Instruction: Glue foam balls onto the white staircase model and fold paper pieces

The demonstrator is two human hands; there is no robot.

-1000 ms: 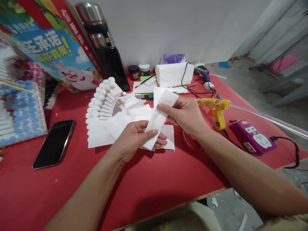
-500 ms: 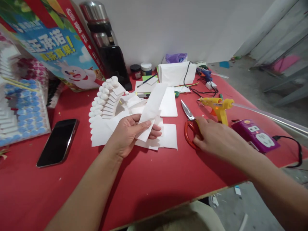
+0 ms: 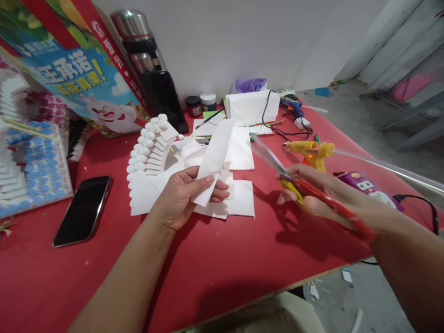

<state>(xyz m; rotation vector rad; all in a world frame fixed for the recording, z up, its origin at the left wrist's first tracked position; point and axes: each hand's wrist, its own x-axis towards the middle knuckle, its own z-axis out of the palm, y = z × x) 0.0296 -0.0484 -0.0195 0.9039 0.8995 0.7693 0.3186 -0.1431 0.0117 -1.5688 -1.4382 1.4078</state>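
My left hand [image 3: 189,192] pinches a strip of white paper [image 3: 217,150] between thumb and fingers, its long end pointing away from me. Beneath and beside that hand lie more white paper pieces [image 3: 243,199] on the red table. A curved row of folded white pieces with round white tips [image 3: 149,150] stands just left of the strip. Over the table on the right, my right hand [image 3: 312,189] grips a pair of scissors [image 3: 294,178] with red and yellow handles. The blades are smeared by motion and point toward the far left.
A yellow glue gun [image 3: 312,150] and a purple power socket [image 3: 360,185] lie at the right. A phone [image 3: 83,210] rests on the left, near a tray of blue-tipped pieces [image 3: 38,162]. Behind stand a printed box [image 3: 76,69], a thermos [image 3: 133,37] and small jars [image 3: 208,101].
My right hand has lifted the scissors off the table and turned them, handles now toward my wrist. My left hand keeps hold of the paper strip in nearly the same place.
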